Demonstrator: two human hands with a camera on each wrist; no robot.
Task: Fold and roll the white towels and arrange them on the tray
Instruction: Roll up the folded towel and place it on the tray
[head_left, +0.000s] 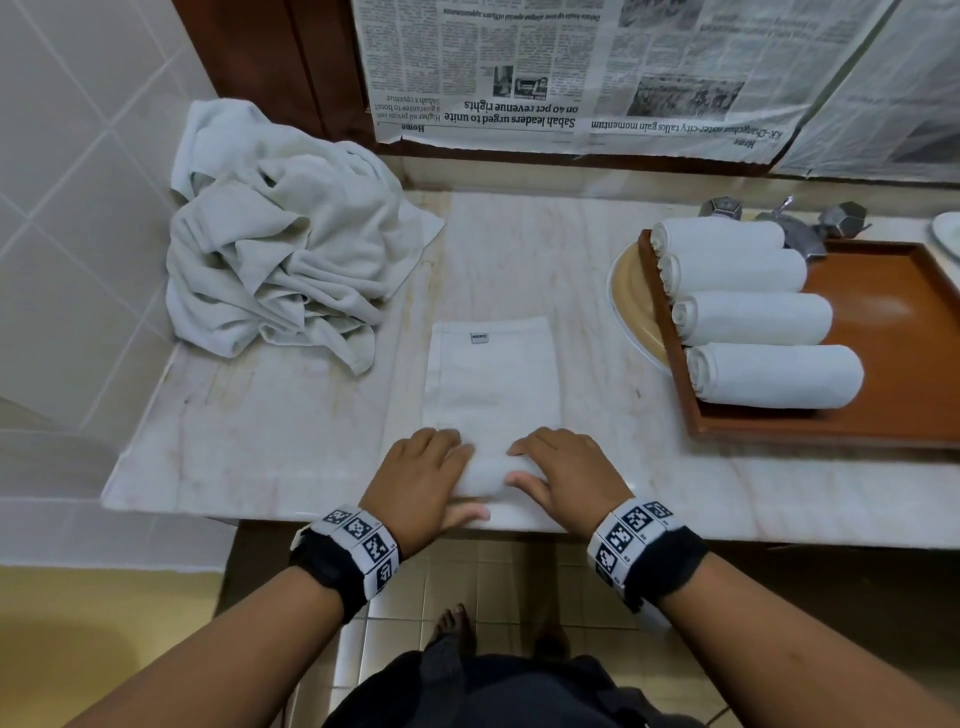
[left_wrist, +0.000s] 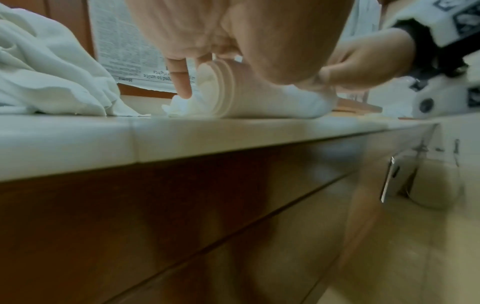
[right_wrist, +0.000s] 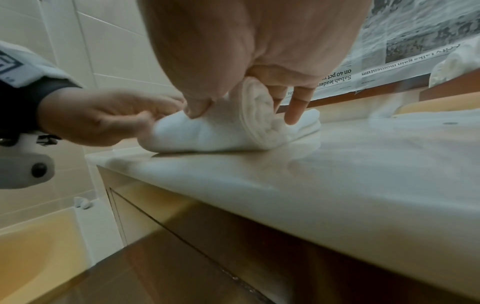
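Overhead, left hand and right hand curl round the rolled near end of the folded towel on the surface, tag illegible, newspaper reading "Sabah leaders urged to unite"; left wrist: fingers grip the roll; right wrist: likewise, "Sabah leaders" legible.

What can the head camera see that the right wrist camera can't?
Only the head view shows four rolled towels lined up on the brown tray and the crumpled towel pile.

Only the right wrist view shows the spiral end of the roll and the cabinet front under the counter.

Both show the left hand and right hand rolling the folded towel.
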